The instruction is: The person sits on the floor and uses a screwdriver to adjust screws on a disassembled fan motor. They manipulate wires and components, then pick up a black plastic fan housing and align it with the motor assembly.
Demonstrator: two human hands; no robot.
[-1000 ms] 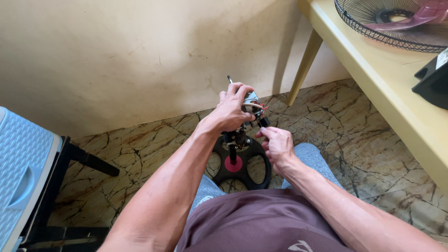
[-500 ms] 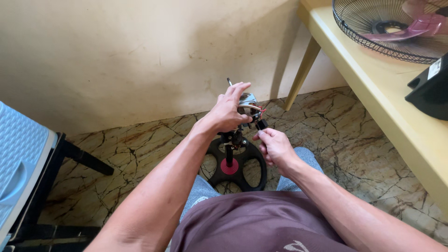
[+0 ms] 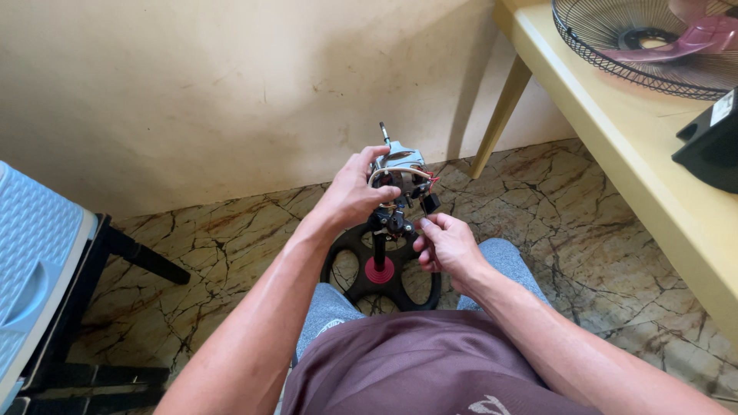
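While the person sits over the floor, both hands work at a bare fan motor held between the knees.

Left hand [image 3: 350, 196]: curled around the left side of the fan motor [image 3: 400, 173], fingers wrapped over its top, gripping it firmly.
Right hand [image 3: 446, 246]: just below and right of the motor, thumb and forefinger pinched together at a small part by the lower wiring; what lies between them is too small to tell.
Fan motor: upright, metal shaft pointing up and away, red and white wires [image 3: 421, 178] looping on its right side.
Stand: a black post runs down from the motor to a round black fan base [image 3: 354, 280] with a red centre, resting on the marbled tile floor [image 3: 231, 238].
Right side: yellow table [image 3: 615, 131] carrying a black wire fan guard [image 3: 615, 54] with a pink blade [image 3: 703, 34] and a black box [image 3: 711, 142].
Left side: pale blue plastic seat [image 3: 34, 261].
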